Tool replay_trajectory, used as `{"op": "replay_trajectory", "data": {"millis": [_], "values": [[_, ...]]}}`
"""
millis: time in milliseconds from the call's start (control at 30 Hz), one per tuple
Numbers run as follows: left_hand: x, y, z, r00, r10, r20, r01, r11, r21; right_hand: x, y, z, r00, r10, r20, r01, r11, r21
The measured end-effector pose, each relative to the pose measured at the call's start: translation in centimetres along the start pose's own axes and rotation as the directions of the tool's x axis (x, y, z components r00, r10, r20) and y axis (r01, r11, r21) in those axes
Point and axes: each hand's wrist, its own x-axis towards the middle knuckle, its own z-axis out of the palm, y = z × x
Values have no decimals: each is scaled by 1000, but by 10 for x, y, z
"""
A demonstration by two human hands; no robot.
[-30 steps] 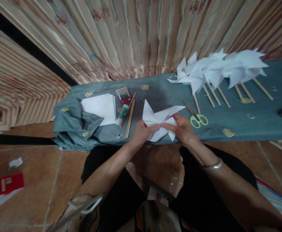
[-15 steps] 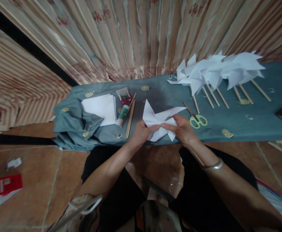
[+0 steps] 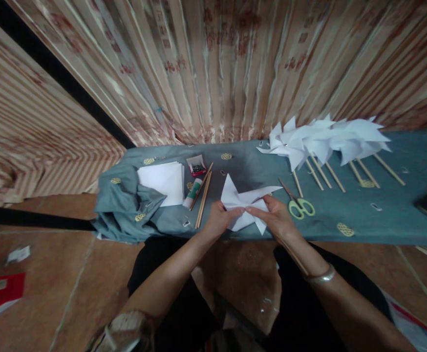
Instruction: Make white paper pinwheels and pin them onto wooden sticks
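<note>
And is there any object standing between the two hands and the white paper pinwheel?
Nothing visible: the left hand and right hand both hold the white paper pinwheel directly. The green-handled scissors lie beyond the right hand, the wooden sticks beyond the left, outside the grip.

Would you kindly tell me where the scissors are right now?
In the head view, the green-handled scissors lie on the blue-green cloth, just right of the right hand, beside the near end of the leftmost pinwheel's stick.
</note>
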Motion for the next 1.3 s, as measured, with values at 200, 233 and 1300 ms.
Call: {"op": "replay_trajectory", "data": {"millis": [200, 233, 1300], "values": [[4, 3, -4, 1000, 18, 12, -19, 998, 67, 3, -3, 3, 1000, 10, -4, -10, 1000, 14], [4, 4, -5, 1000, 17, 7, -17, 997, 71, 4, -3, 3, 1000, 14, -1, -14, 1000, 13], [14, 24, 0, 994, 88, -70, -81, 992, 99, 22, -7, 10, 983, -183, -3, 181, 975, -132]]}}
